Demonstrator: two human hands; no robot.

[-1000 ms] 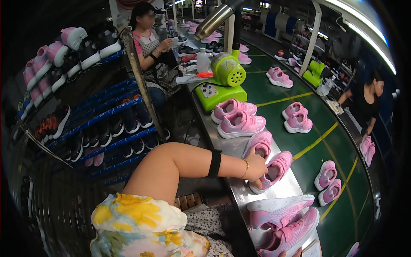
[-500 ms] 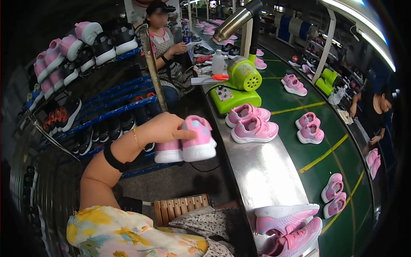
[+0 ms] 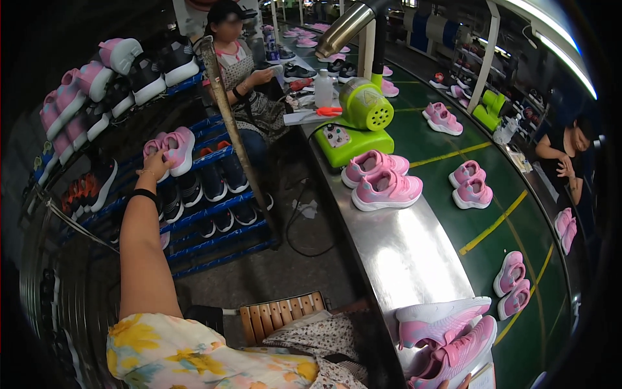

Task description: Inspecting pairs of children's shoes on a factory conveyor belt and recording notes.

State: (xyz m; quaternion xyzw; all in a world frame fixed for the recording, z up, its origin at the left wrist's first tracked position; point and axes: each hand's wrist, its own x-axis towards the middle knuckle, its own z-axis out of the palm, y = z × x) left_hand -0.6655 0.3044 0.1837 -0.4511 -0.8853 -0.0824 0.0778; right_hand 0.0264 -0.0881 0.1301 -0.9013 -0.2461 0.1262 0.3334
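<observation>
My left hand is stretched out to the blue shoe rack on the left, its fingers closed on a pair of pink sneakers with white soles. The sneakers are at one of the rack's shelves, beside dark sneakers; whether they rest on the bars I cannot tell. At the lower edge only fingertips of my right hand show, against the underside of a pink sneaker. Another pink sneaker lies on its side just behind that one on the metal bench.
On the metal bench stand another pink pair and a green machine. A green conveyor carries pink pairs to the right. One co-worker sits ahead, another works across the belt. A slatted wooden stool stands below.
My left hand has carried the pink pair away from beside the bench, leftward and farther off, to the rack. Fingertips of my right hand have come into view at the lower edge.
</observation>
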